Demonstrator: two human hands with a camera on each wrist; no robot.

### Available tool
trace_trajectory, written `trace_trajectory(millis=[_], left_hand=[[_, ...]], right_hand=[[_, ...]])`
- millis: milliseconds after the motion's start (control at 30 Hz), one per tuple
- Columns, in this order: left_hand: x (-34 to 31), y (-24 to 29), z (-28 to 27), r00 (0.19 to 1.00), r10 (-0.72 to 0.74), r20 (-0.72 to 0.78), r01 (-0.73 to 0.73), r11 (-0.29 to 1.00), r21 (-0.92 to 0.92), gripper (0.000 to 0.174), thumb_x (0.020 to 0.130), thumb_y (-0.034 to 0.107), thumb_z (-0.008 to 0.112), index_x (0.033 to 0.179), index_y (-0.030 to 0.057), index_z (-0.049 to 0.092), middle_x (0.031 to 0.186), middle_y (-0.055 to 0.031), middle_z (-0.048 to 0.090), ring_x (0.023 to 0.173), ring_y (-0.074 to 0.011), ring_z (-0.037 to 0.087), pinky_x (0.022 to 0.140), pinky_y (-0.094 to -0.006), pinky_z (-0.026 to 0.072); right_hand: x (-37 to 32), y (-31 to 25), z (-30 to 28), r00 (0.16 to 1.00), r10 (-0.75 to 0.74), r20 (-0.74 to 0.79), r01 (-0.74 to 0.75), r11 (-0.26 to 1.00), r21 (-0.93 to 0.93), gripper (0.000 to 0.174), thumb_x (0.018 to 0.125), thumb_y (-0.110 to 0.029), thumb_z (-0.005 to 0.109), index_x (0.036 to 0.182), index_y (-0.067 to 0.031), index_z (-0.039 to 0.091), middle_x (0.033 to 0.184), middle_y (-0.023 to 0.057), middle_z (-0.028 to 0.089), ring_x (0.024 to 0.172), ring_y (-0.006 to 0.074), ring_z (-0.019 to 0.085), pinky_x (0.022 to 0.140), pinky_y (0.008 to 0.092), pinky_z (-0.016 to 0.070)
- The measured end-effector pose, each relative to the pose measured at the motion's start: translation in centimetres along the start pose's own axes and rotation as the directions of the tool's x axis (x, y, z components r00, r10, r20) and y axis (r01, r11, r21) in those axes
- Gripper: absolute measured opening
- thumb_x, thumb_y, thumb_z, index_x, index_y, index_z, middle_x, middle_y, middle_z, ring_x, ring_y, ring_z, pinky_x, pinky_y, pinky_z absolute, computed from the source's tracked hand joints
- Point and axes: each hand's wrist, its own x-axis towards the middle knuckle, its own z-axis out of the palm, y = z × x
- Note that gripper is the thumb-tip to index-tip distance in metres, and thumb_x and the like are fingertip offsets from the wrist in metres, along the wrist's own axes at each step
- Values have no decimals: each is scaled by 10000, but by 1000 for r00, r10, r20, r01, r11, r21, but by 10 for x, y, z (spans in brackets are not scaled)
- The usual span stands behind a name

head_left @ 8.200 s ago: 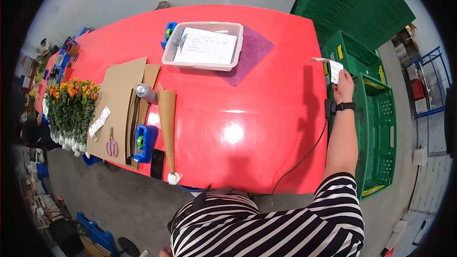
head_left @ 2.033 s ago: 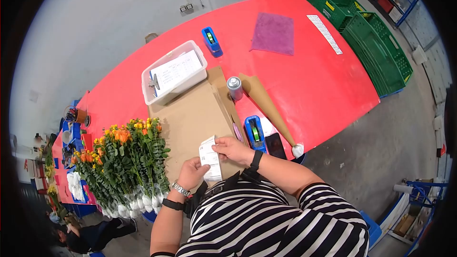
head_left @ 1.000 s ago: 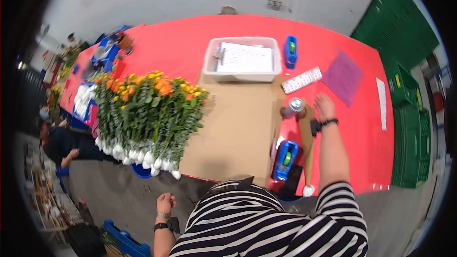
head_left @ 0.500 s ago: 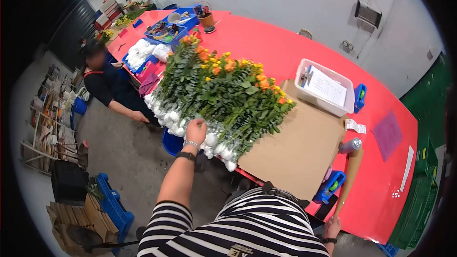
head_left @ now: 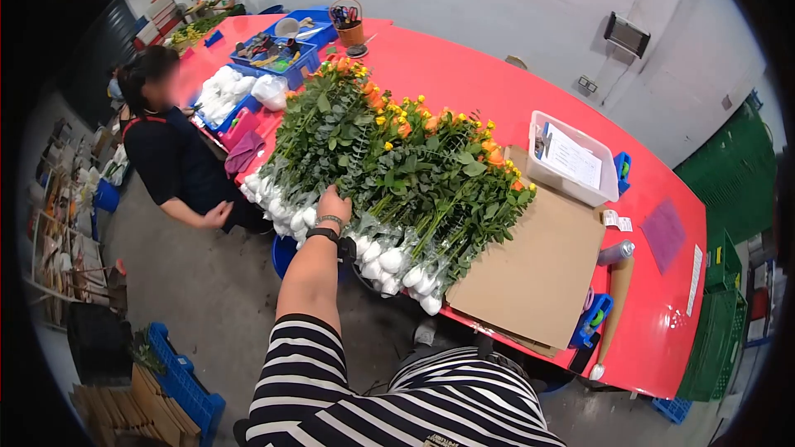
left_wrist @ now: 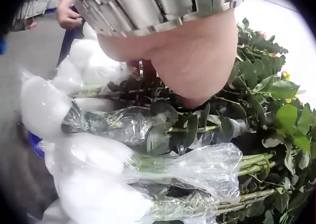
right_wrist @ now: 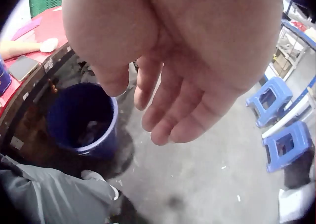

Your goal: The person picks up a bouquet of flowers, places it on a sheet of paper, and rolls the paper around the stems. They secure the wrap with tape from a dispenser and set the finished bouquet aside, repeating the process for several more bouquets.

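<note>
In the head view, my left hand [head_left: 334,205] reaches into the row of wrapped flower bunches [head_left: 397,174], over the stems just above the white wrapped ends [head_left: 389,261]. The left wrist view shows the hand [left_wrist: 173,61] from behind, bent down round green stems, its fingertips largely hidden; clear film and white padded ends [left_wrist: 89,160] lie beside it. My right hand [right_wrist: 173,61], absent from the head view, hangs over the floor with loosely bent fingers and nothing in them, near a blue bin [right_wrist: 94,150] in the right wrist view.
Right of the flowers lie cardboard sheets [head_left: 522,273], a spray can [head_left: 616,252], a tape dispenser [head_left: 590,320] and a brown paper cone [head_left: 615,306]. Behind stands a white tray [head_left: 580,186]. Another person [head_left: 166,141] stands at the table's left side.
My left hand has moved from the white ends further in over the stems. My right hand has left the paper cone's lower end and the head view. The other person's head has turned.
</note>
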Motion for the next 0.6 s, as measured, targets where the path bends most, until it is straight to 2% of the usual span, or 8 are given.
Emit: trace_trajectory(millis=[133,167,200,267,400,500,533,600], left_hand=[[1,-2,3,997,68,-24,-66,993,96,503,935,308,654,1341,25,565,1240,-205,671,1142,-372,640,976,-494,518],[0,-9,7,988,116,-98,-117,993,-3,434,909,290,675,1257,37,614,1201,-210,677,1109,-385,641,949,-503,515],[0,-20,13,951,217,-222,-235,970,-57,369,877,262,690,1162,34,640,1131,-212,680,1054,-407,636,905,-513,511],[-7,-31,12,882,301,-363,-334,942,-31,315,868,210,676,1088,-11,633,1072,-254,676,1011,-441,638,850,-518,505],[-60,-37,-29,817,333,-471,-424,900,-98,238,855,187,698,1007,18,629,995,-208,667,957,-434,618,811,-513,489],[-109,-37,-51,811,221,-541,-450,827,-336,177,849,98,707,987,-2,663,932,-208,690,874,-446,640,760,-453,512],[-125,-38,-54,814,228,-534,-481,780,-400,204,865,96,711,1030,-15,667,943,-206,713,832,-363,690,755,-404,523],[-163,-27,-61,892,202,-404,-427,671,-606,196,892,91,715,1045,-24,675,948,-132,739,824,-190,687,751,-336,523]], right_hand=[[-26,5,3,999,6,-54,-8,1000,-25,223,966,-201,600,786,-72,583,601,27,527,483,146,497,413,312,376],[-32,7,2,998,11,-65,-13,999,-33,219,966,-198,601,790,-69,586,601,28,529,484,147,500,413,314,378],[-40,4,3,997,16,-75,-19,999,-39,215,965,-196,601,794,-66,590,602,30,531,485,149,503,413,316,380],[-49,7,5,996,26,-88,-30,998,-48,207,963,-191,602,803,-61,597,603,33,535,488,151,508,413,319,384],[-52,16,11,996,43,-78,-49,996,-81,192,960,-181,603,821,-50,611,605,39,543,493,156,519,413,327,392],[-31,14,12,999,36,-27,-39,990,-133,182,958,-174,604,834,-41,621,607,43,549,496,160,526,413,332,398],[-24,14,11,999,36,-7,-36,987,-154,179,957,-171,604,838,-39,625,607,45,550,498,162,529,413,334,400],[-9,14,2,999,34,24,-28,980,-196,174,956,-166,605,847,-33,632,608,48,554,500,164,534,414,337,404]])
